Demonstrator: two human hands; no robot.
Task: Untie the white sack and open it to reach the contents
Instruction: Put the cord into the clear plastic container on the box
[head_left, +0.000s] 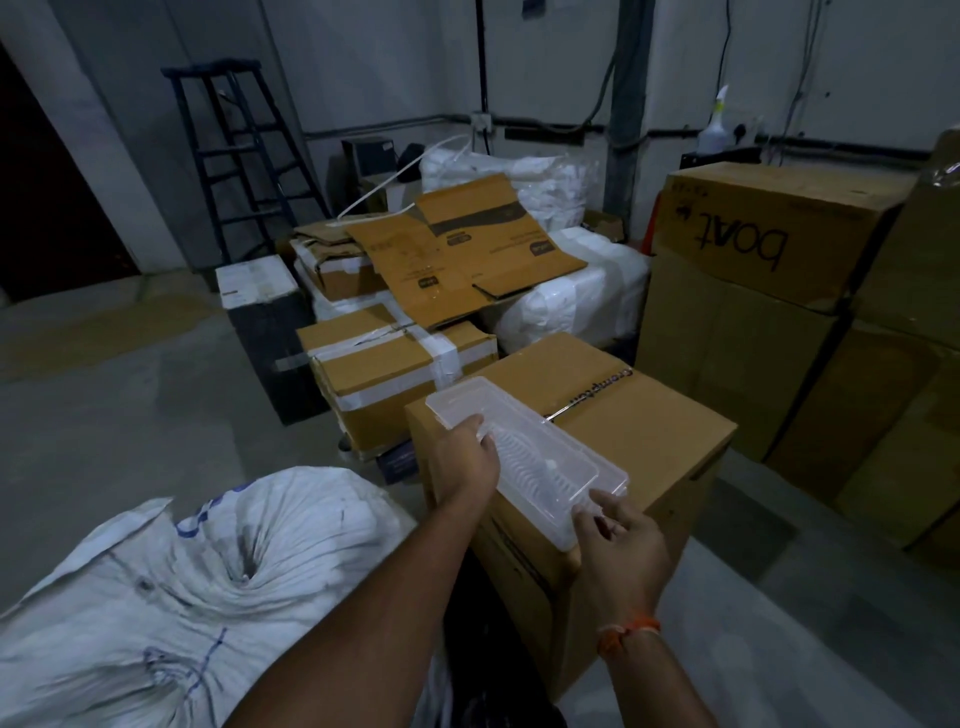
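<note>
Both hands are busy with a clear, shallow rectangular plastic tray (524, 457) held over a closed brown cardboard box (649, 415). The left hand (465, 460) is curled over the tray's long left rim; the right hand (618, 535) pinches its near corner. The bulky white woven sack (171, 582) lies on the floor, low and to the left of the left forearm, so the left hand is nearer. Its gathered, puckered mouth appears to face up and still closed, though the tie itself is hard to make out in the dim light
</note>
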